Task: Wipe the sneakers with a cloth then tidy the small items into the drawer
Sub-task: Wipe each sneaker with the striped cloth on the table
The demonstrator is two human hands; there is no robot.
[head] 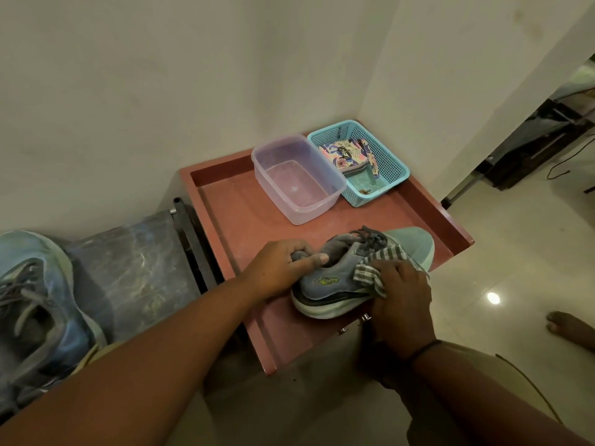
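Sneaker (pixel 338 278) steadied by left hand (pixel 283 268) gripping collar; right hand (pixel 399 294) fingers clench cloth (pixel 370 272). Wipe firmly along the sole.

Premises: a home, a corner of a room. Evidence: plain painted walls (pixel 161 75) meet behind a small red cabinet top (pixel 244 220) with a raised rim; glossy pale floor tiles (pixel 515 268) reflect a ceiling light; household storage stands on the top, namely a clear plastic tub (pixel 297 178) and a turquoise mesh basket (pixel 386 162) holding a floral pouch (pixel 341 154); a bare foot (pixel 570 329) rests on the tiles
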